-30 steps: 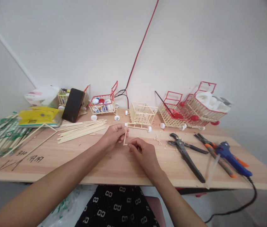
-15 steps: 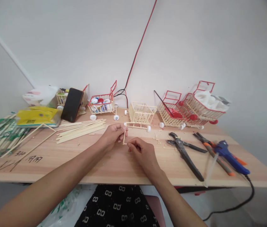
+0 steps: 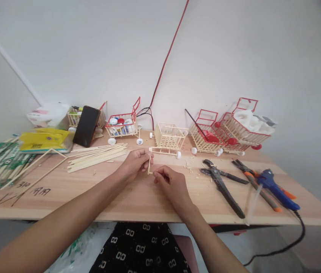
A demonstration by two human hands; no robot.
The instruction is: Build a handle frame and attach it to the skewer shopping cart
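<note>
Between my hands, a small L-shaped piece of thin wooden stick (image 3: pixel 149 167) is held just above the table. My left hand (image 3: pixel 137 163) pinches its upper end. The thumb and forefinger of my right hand (image 3: pixel 169 182) close on the short end at the bottom, whose tip is hidden. Just beyond my fingers stands a bare wooden-stick cart basket (image 3: pixel 170 136). In front of it lies a stick axle (image 3: pixel 164 151) with a white cap wheel (image 3: pixel 178 155) at its right end.
Loose sticks (image 3: pixel 98 156) and a yellow packet (image 3: pixel 45 140) lie left, near a leaning phone (image 3: pixel 87 126). Red-trimmed stick carts (image 3: pixel 122 125) line the wall. On the right are black cutters (image 3: pixel 223 189), orange-handled pliers (image 3: pixel 260 185) and a blue glue gun (image 3: pixel 277 189) with its cord.
</note>
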